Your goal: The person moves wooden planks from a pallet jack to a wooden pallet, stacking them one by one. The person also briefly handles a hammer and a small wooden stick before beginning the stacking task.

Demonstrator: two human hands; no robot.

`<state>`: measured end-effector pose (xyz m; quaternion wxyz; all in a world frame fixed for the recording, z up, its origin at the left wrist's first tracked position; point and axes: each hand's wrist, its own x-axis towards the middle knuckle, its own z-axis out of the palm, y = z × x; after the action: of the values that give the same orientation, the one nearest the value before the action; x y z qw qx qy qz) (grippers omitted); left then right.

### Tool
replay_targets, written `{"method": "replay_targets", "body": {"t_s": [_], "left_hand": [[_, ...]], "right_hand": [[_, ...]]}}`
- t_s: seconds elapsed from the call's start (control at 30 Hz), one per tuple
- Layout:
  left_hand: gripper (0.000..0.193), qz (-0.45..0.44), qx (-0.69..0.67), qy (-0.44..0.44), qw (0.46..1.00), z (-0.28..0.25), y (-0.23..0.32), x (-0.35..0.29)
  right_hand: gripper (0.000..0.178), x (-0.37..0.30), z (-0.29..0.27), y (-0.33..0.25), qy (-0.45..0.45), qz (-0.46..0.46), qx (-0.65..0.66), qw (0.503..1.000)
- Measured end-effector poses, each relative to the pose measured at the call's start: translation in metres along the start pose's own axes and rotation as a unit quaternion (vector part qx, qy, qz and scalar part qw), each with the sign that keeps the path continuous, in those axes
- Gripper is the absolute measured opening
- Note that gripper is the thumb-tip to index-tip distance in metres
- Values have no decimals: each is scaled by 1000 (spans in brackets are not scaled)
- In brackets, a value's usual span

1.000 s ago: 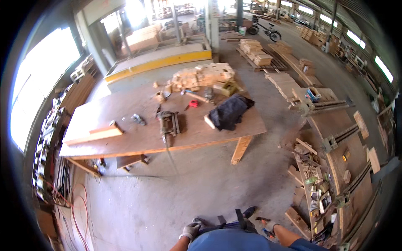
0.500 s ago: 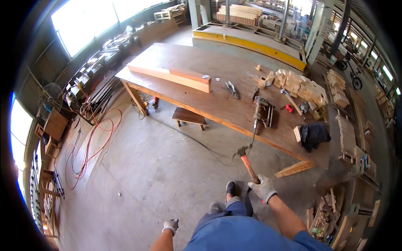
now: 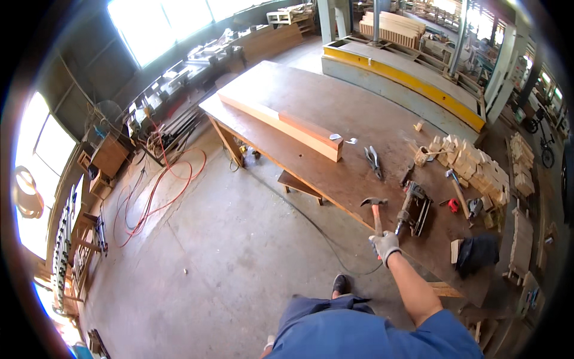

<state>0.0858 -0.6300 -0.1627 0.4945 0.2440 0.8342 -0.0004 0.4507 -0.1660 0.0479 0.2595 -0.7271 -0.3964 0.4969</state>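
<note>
My right hand (image 3: pixel 386 245), in a pale work glove, is wrapped round the handle of a claw hammer (image 3: pixel 375 216). The hammer's head points away from me, over the front edge of the wooden worktable (image 3: pixel 269 139). Just right of that hand lies a nail gun (image 3: pixel 414 209), its air hose end toward me. My left hand (image 3: pixel 269 342) shows only as a bit of glove at the lower edge, beside my blue shirt; its fingers are hidden. A long squared timber (image 3: pixel 287 127) rests on the table, with pliers (image 3: pixel 373 163) off its right end.
Stacked wood blocks (image 3: pixel 472 167), a second hammer (image 3: pixel 459 190), a red tape measure (image 3: pixel 453 205) and a black cloth (image 3: pixel 478 254) occupy the table's right side. A small stool (image 3: pixel 300 184) stands partly beneath it. Red hoses (image 3: pixel 156 206) and a dark hose (image 3: pixel 299 218) trail across the floor.
I have come closer to the table. My right hand has carried the hammer forward to the table's edge by the nail gun. My left hand has dropped nearly out of sight.
</note>
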Motion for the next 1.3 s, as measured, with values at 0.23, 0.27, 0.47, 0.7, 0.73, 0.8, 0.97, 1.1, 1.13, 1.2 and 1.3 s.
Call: {"method": "replay_targets", "body": {"t_s": [0.23, 0.27, 0.47, 0.7, 0.73, 0.8, 0.97, 1.1, 1.13, 1.2, 1.3], "left_hand": [[41, -27, -49, 7, 998, -40, 47, 15], [41, -26, -44, 5, 999, -43, 49, 21], [41, 5, 40, -23, 999, -80, 54, 91], [31, 67, -21, -12, 997, -204, 153, 141], [27, 12, -145, -37, 989, -220, 155, 155], [20, -30, -280, -60, 958, -255, 149, 199], [19, 9, -304, -9, 952, -318, 202, 222], [16, 2, -299, -22, 954, -327, 217, 221], [16, -4, -293, -26, 956, -321, 216, 221], [17, -26, -297, -49, 953, -305, 226, 215], [25, -16, -187, -68, 980, -286, 265, 181]], "right_hand": [[45, 51, 3, -18, 126, -120, -382, 908], [46, 50, 6, -18, 137, -158, -389, 897], [50, 33, 55, -27, 171, -312, -380, 854], [46, 40, 111, -55, 157, -284, -362, 874], [45, 41, 124, -64, 154, -294, -361, 871], [44, 41, 148, -78, 141, -307, -354, 872], [43, 43, 166, -107, 114, -313, -344, 878], [45, 70, 170, -139, 128, -346, -327, 870], [45, 81, 168, -152, 133, -353, -316, 871], [46, 104, 162, -177, 152, -367, -306, 866], [54, 145, 142, -214, 193, -385, -314, 846]]}}
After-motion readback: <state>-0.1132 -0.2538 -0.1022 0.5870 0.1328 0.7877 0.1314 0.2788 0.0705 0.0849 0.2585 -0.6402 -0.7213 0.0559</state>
